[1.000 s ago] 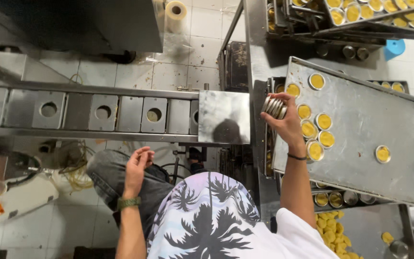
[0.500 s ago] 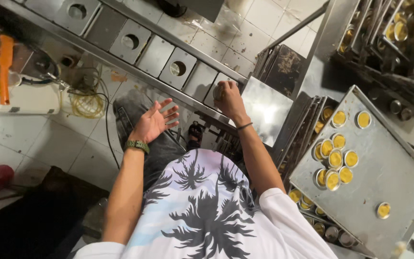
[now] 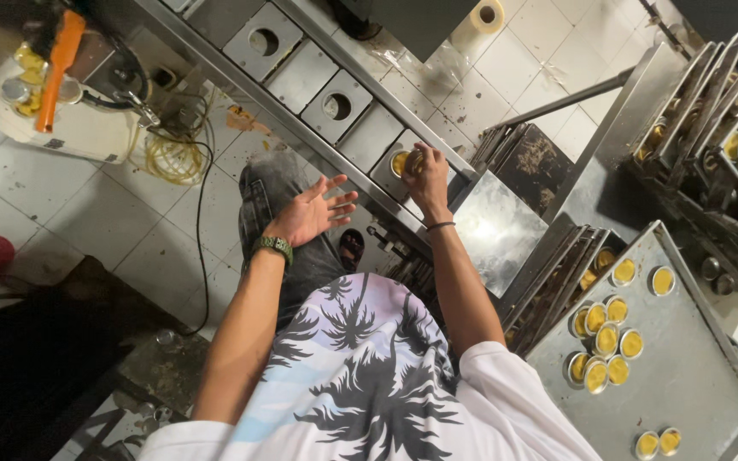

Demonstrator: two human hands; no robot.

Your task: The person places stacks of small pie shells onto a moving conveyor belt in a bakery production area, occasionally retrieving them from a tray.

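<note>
Right hand (image 3: 427, 175) closes its fingers on a tart tin (image 3: 403, 162) over a round slot in the steel conveyor (image 3: 301, 77); left hand (image 3: 313, 212) hovers splayed, empty; best seated level and centred

The floor (image 3: 130, 248) is made of pale square tiles, and they look dirty. Yellow wire (image 3: 174, 158) lies curled on it beside black cables. A long shiny metal bench (image 3: 215, 51) crosses the room. Metal racks (image 3: 711, 119) stand along one side.
</note>
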